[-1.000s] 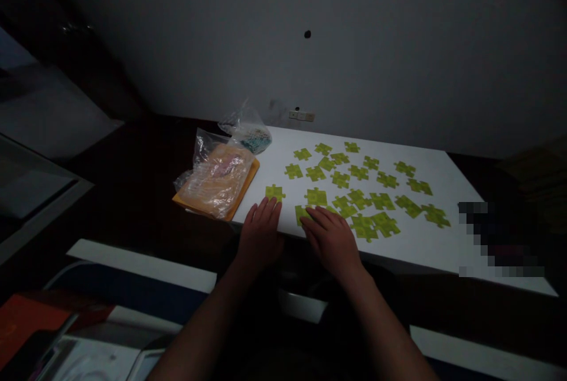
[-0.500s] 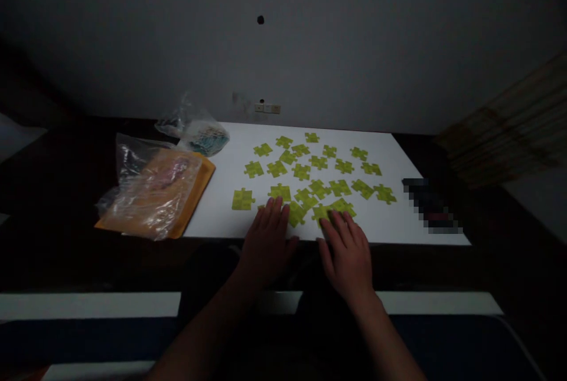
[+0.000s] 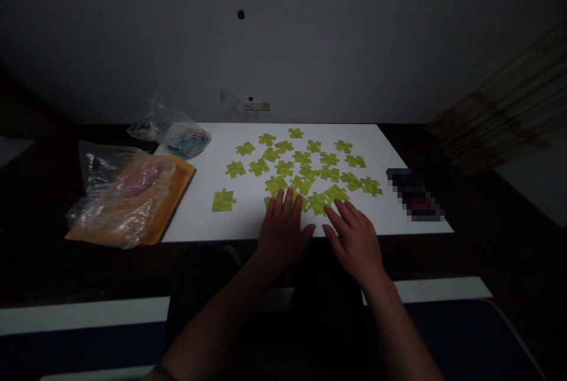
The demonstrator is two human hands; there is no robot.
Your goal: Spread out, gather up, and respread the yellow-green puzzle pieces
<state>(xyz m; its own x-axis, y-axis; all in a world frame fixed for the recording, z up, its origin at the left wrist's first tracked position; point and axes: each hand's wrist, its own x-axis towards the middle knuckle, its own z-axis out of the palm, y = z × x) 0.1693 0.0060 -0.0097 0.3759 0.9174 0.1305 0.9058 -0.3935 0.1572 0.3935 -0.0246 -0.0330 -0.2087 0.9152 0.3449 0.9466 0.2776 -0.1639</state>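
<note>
Many yellow-green jigsaw puzzle pieces lie spread over a white table, a few of them overlapping. My left hand (image 3: pixel 283 228) rests flat at the near edge, fingers extended, its fingertips over a piece that is partly hidden beneath them. Just beyond those fingertips lies another puzzle piece (image 3: pixel 276 185). My right hand (image 3: pixel 355 239) is also open, fingers stretched forward, with its fingertips close to the nearest right-hand pieces, such as one puzzle piece (image 3: pixel 336 193). Whether they touch it I cannot tell. One puzzle piece (image 3: pixel 224 200) sits apart on the left.
On the table's left are a yellow padded envelope (image 3: pixel 177 183) under a clear plastic bag (image 3: pixel 117 204), and another plastic bag (image 3: pixel 188 140) with something teal inside. A dark pixelated item (image 3: pixel 411 195) lies at the right. Behind the table rises a wall with sockets (image 3: pixel 257 106).
The view has shifted, so the table sits further left. Both hands have moved right over the table, and several near pieces have slid right, away from the lone left piece.
</note>
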